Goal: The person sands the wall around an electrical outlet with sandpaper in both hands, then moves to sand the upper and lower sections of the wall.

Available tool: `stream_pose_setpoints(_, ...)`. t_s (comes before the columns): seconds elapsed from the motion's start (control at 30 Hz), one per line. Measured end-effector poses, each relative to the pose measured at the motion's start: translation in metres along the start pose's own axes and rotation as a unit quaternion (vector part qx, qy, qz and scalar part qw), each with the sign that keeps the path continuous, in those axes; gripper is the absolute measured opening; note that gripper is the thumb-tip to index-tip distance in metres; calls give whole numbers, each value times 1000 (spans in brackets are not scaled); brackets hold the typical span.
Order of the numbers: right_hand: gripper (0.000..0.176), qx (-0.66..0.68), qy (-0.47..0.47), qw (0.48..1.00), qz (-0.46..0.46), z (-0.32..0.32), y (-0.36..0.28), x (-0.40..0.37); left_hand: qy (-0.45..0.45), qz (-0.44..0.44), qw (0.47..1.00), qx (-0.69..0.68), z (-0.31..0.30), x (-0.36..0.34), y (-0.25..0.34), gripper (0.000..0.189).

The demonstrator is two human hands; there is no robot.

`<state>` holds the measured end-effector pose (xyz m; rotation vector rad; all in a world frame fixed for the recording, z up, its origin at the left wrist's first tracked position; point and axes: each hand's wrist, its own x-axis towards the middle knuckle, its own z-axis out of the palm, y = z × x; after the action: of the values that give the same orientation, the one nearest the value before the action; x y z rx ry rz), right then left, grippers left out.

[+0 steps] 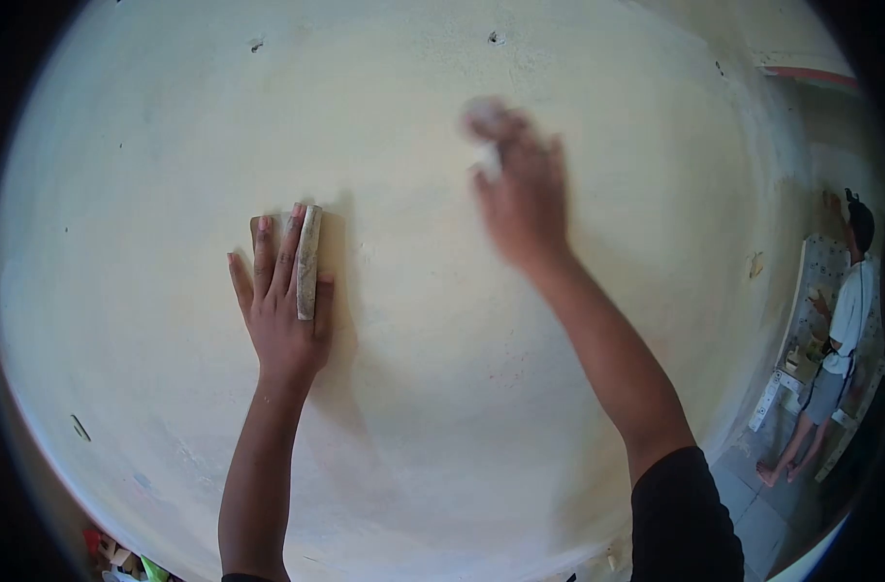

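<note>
My left hand (285, 310) presses a flat brownish plate with a pale, worn bar (308, 262) along it against the cream wall (413, 388). Its fingers lie over the plate on the left of the bar, and the thumb is on the bar's right side. Higher up and to the right, my right hand (525, 194) is smeared by motion close to the wall. Its fingers are bent around something whitish (490, 160), too blurred to name.
Small holes and chips mark the wall, such as a dark hole (494, 39) near the top. On the far right, another person (850, 310) stands by a wall, one arm raised. Mixed clutter (122, 560) lies low at the left.
</note>
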<state>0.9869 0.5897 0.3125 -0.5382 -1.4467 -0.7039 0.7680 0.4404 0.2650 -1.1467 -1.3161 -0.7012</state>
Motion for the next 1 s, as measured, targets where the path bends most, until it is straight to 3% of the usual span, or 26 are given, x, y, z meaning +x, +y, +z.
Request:
stream_pose_setpoints(0.07, 48, -30, 60, 990, 124, -6, 28, 14, 2, 1, 1000, 3, 0, -1, -2, 51)
stream_pose_setpoints(0.13, 50, -64, 82, 981, 163, 4, 9, 9, 7, 3, 1000, 7, 0, -2, -4, 51)
stream_pose_setpoints(0.23, 52, -8, -34, 999, 6, 7, -46, -24, 7, 4, 1000, -2, 3, -2, -3, 50)
stream_pose_setpoints(0.33, 50, -20, -42, 999, -10, -2, -18, -10, 7, 7, 1000, -1, 2, -3, -3, 51)
stream_pose_setpoints(0.4, 47, -39, 63, 989, 126, -3, 7, 12, 12, 6, 1000, 6, 3, -2, -4, 51)
stream_pose_setpoints(0.47, 49, -77, 98, 981, 149, 13, -3, 5, 11, 6, 1000, 9, 3, -5, -5, 51)
stream_pose_setpoints(0.53, 50, -44, 3, 998, 46, 16, -43, -21, 11, 2, 1000, 5, 2, -4, -3, 50)
stream_pose_setpoints(0.57, 52, -44, -77, 995, -49, 7, -65, -38, 11, 7, 1000, 10, 2, -3, -3, 50)
stream_pose_setpoints(0.6, 57, 44, -95, 990, -98, -2, -70, -45, 10, 14, 1000, 17, 3, -2, -6, 50)
stream_pose_setpoints(0.67, 57, -3, -80, 991, -108, -1, -39, -29, 19, 5, 1000, 23, 6, 3, -15, 51)
stream_pose_setpoints(0.73, 48, 15, 26, 999, 42, 8, 12, -2, 41, -24, 999, 15, 5, 25, -25, 51)
stream_pose_setpoints(0.8, 47, -38, 89, 987, 128, 0, 38, 13, 55, -48, 997, 3, 5, 30, -22, 51)
stream_pose_setpoints(0.87, 48, -63, 57, 990, 110, 7, 12, -4, 62, -62, 996, 26, 12, 21, -11, 52)
stream_pose_setpoints(0.93, 53, -33, -63, 997, -41, 2, -29, -38, 40, -35, 998, 23, 13, 7, 2, 53)
stream_pose_setpoints(1.0, 54, 54, -105, 985, -127, -10, -30, -38, 12, -10, 999, 46, 13, 8, 10, 54)
